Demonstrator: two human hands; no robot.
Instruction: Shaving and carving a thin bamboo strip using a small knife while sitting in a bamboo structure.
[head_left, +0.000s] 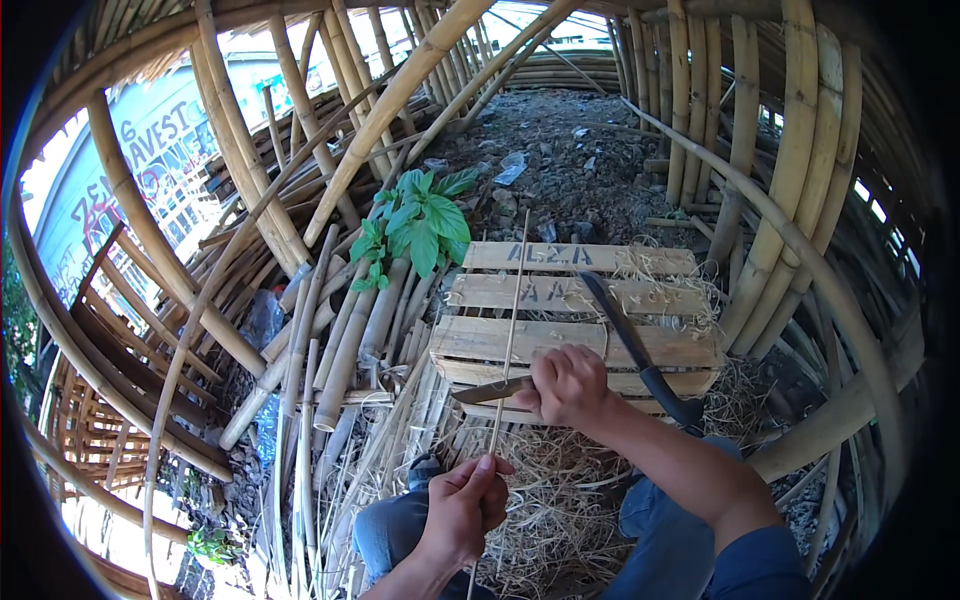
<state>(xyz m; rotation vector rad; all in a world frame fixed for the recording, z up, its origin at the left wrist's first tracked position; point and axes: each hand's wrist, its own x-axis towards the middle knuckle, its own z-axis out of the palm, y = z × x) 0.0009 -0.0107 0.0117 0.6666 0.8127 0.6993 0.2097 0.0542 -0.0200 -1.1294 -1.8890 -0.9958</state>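
My left hand (462,510) is closed around a thin bamboo strip (515,310) between thumb and fingers. The strip rises from below my fist and stands nearly upright in the view, its far end over a slatted wooden crate (580,335). My right hand (568,385) grips a knife, whose handle is mostly hidden in the fist. The knife's blade (485,392) points left and crosses the strip above my left hand; whether it cuts in, I cannot tell. A dark curved machete (622,325) with a black handle lies on the crate, just beyond my right hand.
Curly shavings (565,500) cover the ground between my knees and lie on the crate. Bamboo poles (345,365) are piled at the left beside a leafy green plant (420,222). Slanting bamboo posts (790,190) frame both sides. Farther back is dark rubble (560,140).
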